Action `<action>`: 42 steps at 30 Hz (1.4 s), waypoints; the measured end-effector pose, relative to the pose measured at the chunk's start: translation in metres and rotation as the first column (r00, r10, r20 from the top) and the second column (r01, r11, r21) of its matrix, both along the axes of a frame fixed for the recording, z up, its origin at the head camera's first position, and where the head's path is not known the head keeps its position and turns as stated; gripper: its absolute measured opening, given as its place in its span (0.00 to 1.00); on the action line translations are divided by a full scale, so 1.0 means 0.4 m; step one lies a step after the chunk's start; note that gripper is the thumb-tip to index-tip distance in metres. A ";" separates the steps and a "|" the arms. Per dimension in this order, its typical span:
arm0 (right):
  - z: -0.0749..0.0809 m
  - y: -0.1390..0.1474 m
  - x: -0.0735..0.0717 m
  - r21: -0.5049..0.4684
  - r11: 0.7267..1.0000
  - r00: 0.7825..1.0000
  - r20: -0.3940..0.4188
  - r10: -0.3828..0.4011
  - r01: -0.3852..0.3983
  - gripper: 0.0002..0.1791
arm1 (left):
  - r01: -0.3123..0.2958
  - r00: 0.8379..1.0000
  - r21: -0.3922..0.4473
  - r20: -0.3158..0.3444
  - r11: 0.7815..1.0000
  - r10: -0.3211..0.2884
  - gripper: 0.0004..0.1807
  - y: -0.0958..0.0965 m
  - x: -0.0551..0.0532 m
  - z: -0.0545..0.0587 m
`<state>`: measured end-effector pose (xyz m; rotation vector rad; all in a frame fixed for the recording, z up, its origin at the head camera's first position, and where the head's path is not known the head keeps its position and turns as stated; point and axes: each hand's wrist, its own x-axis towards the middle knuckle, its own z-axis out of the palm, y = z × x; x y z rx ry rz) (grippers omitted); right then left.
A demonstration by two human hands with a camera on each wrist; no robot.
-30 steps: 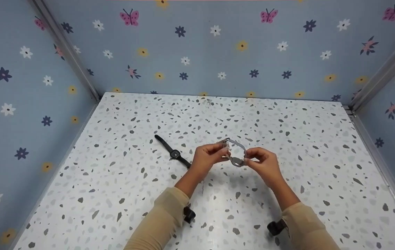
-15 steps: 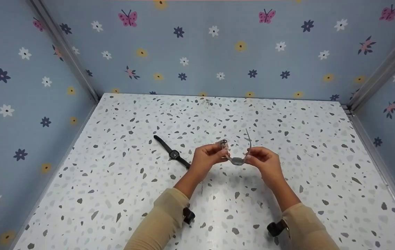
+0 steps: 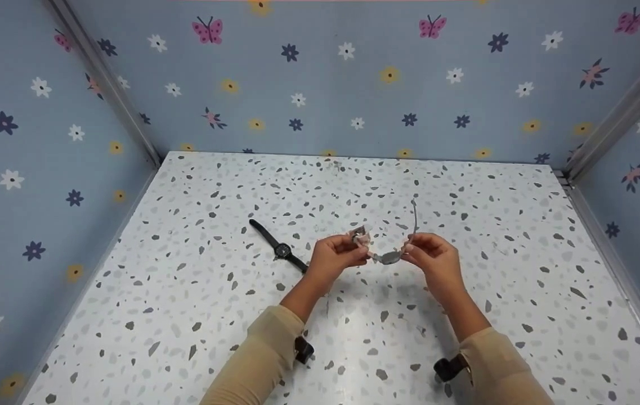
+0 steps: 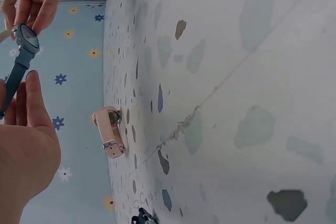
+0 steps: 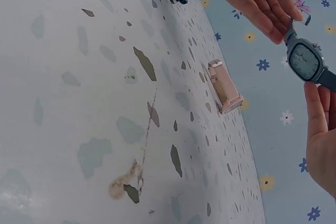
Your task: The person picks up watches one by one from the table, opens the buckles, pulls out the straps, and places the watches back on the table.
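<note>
A grey-blue wristwatch is held above the table between both hands, its back towards the head camera. My left hand pinches the strap on the buckle side. My right hand pinches the other half of the strap close to the case, and its free end points away from me. The dark, squarish dial shows in the right wrist view of the watch. Beyond the hands, a pink looped watch strap with a buckle stands on the table; whether it carries a case is hidden.
A black wristwatch lies stretched out on the speckled white table, left of my left hand, its lower strap partly behind that arm. Blue flowered panels enclose the back and both sides.
The grey-blue watch's strap formed a loop with its ends together; now the halves are apart, and the free end has swung out to the right. My right hand has shifted slightly right.
</note>
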<state>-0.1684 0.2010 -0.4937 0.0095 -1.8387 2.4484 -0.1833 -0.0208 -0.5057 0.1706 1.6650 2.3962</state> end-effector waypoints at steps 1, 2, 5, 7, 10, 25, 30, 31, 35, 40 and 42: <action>0.003 0.001 0.000 -0.007 1.000 1.000 -0.001 0.000 0.000 0.09 | 0.001 1.000 0.001 0.004 1.000 -0.001 0.19 -0.002 0.000 -0.001; 0.005 0.002 0.000 -0.011 1.000 1.000 -0.004 0.000 0.000 0.10 | 0.004 1.000 0.002 0.004 1.000 -0.004 0.20 -0.004 0.001 -0.002; 0.014 0.005 -0.001 -0.009 1.000 1.000 -0.012 0.006 -0.006 0.13 | 0.012 1.000 0.000 0.000 1.000 -0.012 0.20 -0.010 0.002 -0.003; 0.020 0.007 -0.002 -0.004 1.000 1.000 -0.020 0.011 -0.011 0.14 | 0.012 1.000 -0.002 -0.005 1.000 -0.012 0.19 -0.015 0.002 -0.003; 0.028 0.010 -0.002 0.002 1.000 0.999 -0.034 0.016 -0.015 0.12 | 0.002 1.000 -0.018 -0.011 1.000 -0.003 0.18 -0.021 0.000 -0.002; 0.058 -0.004 0.013 0.182 0.983 0.993 -0.111 0.033 -0.012 0.15 | 0.024 0.974 -0.419 -0.195 0.908 -0.116 0.14 -0.002 0.007 0.009; 0.062 -0.009 0.023 0.385 0.923 0.987 -0.150 0.057 0.006 0.12 | 0.033 0.948 -0.455 -0.269 0.890 -0.172 0.13 0.020 0.018 0.019; 0.063 -0.010 0.024 0.406 0.914 0.987 -0.152 0.058 0.009 0.11 | 0.028 0.940 -0.466 -0.288 0.884 -0.182 0.13 0.024 0.020 0.020; 0.069 -0.017 0.027 0.439 0.898 0.988 -0.146 0.047 0.022 0.12 | -0.014 0.893 -0.505 -0.394 0.863 -0.216 0.13 0.037 0.028 0.023; 0.070 -0.024 0.028 0.407 0.913 0.993 -0.119 0.028 0.023 0.11 | -0.071 0.829 -0.526 -0.504 0.847 -0.243 0.09 0.047 0.033 0.025; 0.068 -0.025 0.026 0.383 0.923 0.994 -0.110 0.025 0.019 0.11 | -0.091 0.820 -0.537 -0.518 0.839 -0.242 0.08 0.048 0.035 0.026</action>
